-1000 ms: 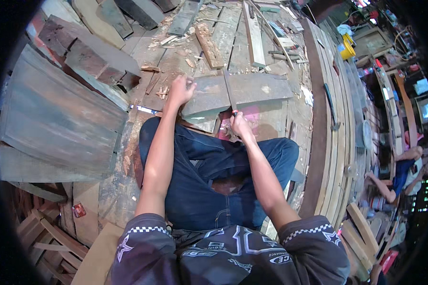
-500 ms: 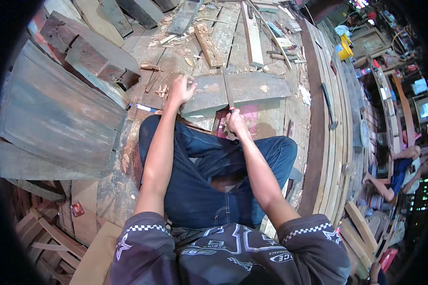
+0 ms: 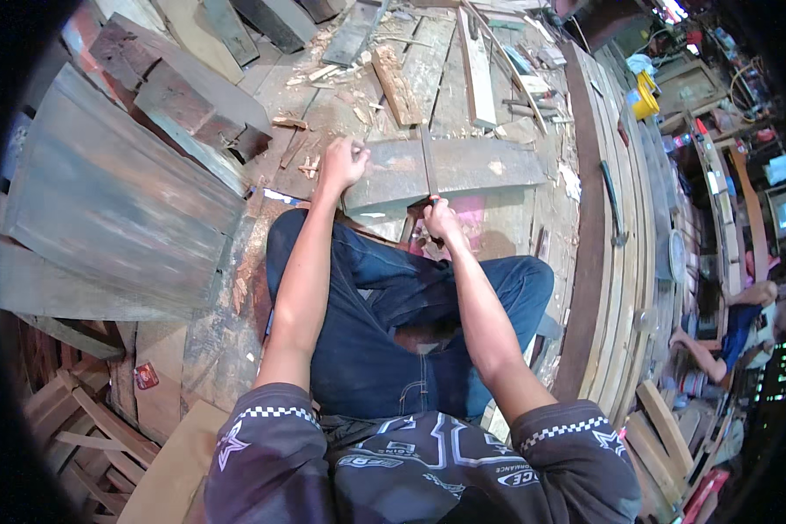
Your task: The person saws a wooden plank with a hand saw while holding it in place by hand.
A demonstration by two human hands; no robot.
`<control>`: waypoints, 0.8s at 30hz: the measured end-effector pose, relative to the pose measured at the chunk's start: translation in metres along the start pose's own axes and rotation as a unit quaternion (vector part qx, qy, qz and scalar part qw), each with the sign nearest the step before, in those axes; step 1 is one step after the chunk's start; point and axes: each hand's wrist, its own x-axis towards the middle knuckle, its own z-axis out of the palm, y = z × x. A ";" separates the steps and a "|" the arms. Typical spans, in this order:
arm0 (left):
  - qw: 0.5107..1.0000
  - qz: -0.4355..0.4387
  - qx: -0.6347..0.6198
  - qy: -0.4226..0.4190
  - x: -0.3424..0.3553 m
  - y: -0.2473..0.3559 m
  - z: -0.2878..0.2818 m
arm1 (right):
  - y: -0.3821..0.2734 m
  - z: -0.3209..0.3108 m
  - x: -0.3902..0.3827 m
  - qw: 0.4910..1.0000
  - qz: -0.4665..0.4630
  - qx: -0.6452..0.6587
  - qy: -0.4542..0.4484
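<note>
A grey wooden plank [image 3: 463,166] lies across in front of my knees on a floor of boards. My left hand [image 3: 342,162] presses down on the plank's left end with curled fingers. My right hand [image 3: 439,219] is closed around the handle of a hand saw [image 3: 428,166] at the plank's near edge. The saw's thin blade stands in the plank and runs away from me across its width. My legs in blue jeans are folded below the plank.
Large grey boards [image 3: 113,210] and dark timber blocks [image 3: 183,87] lie to the left. Wood scraps and chips litter the floor ahead. Long planks [image 3: 620,262] are stacked on the right, with a yellow container [image 3: 644,96] beyond. Another person [image 3: 734,323] sits at far right.
My right hand has drawn the saw slightly back and forth in the cut. The left hand stays on the plank's left end.
</note>
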 end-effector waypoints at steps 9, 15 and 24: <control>0.993 -0.116 0.025 0.000 0.005 -0.009 -0.008 | 0.023 -0.008 -0.010 0.962 -0.015 0.262 -0.071; 0.848 -0.247 -0.193 -0.427 -0.028 0.036 0.026 | -0.001 -0.035 -0.035 0.936 -0.036 0.321 -0.142; 0.849 -0.269 -0.129 -0.436 -0.033 0.050 0.032 | -0.031 -0.040 -0.025 0.916 -0.078 0.289 -0.267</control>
